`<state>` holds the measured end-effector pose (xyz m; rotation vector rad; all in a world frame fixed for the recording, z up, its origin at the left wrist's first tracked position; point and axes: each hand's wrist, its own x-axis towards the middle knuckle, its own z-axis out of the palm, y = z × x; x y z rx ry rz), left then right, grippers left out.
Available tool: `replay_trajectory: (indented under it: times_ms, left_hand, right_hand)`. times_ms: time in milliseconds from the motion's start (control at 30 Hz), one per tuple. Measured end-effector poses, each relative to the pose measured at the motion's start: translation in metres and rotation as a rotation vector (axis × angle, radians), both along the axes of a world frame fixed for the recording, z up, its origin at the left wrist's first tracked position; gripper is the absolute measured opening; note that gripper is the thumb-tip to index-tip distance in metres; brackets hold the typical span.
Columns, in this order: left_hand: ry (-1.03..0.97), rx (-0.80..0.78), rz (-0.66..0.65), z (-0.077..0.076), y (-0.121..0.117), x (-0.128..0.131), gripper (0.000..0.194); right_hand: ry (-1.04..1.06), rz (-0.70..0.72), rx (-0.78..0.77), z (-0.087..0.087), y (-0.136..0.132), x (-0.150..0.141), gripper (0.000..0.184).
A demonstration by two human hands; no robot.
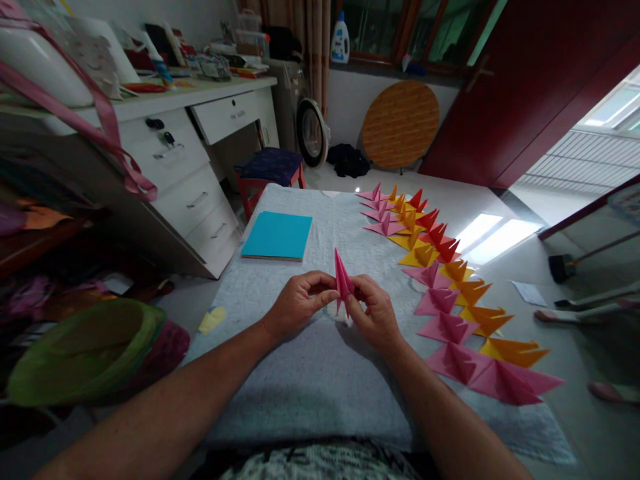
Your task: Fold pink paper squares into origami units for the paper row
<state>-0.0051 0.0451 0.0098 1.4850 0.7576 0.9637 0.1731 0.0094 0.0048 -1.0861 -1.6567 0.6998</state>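
Observation:
A narrow pink folded paper piece [342, 276] stands upright between my two hands over the grey cloth-covered table [300, 373]. My left hand [300, 301] pinches its left side with closed fingers. My right hand [373, 310] pinches its right side, fingers curled. A stack of blue paper sheets [277, 235] lies on the cloth beyond my left hand. Along the right side of the table runs a row of several folded paper pieces, pink [447, 328], orange [477, 293] and red [436, 235].
A white desk with drawers [200, 153] stands to the left, and a red stool [270, 170] at the table's far end. A green-lined bin [83, 350] sits low at the left. A washing machine [310, 130] and a round wooden board [400, 123] stand at the back wall.

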Motion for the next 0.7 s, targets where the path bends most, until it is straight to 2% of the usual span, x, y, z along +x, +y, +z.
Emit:
replay_trajectory:
  times_ms: [133,267,400,600,700]
  left_hand:
    - [0.060,0.048,-0.002,0.0004,-0.0020,0.0009,0.026]
    - [0.113,0.085,0.069,0.0015,-0.0049,0.0027,0.022]
    - [0.124,0.108,0.114,0.0009,-0.0059,0.0038,0.012]
    - [0.022,-0.017,0.119,-0.0032,-0.0020,0.0037,0.016]
    - [0.017,0.054,0.164,-0.0019,0.0001,0.0022,0.018]
  right_hand:
    - [-0.019,-0.045,0.031,-0.0026,0.0004,-0.0004,0.016]
    - [-0.023,-0.056,0.047,-0.0049,0.0009,-0.0007,0.015]
    - [0.014,-0.044,-0.029,-0.0040,0.0003,-0.0006,0.012]
    - [0.144,0.015,-0.188,-0.0055,0.0001,0.0005,0.009]
    - [0.173,0.049,-0.191,-0.0065,0.0012,0.0017,0.008]
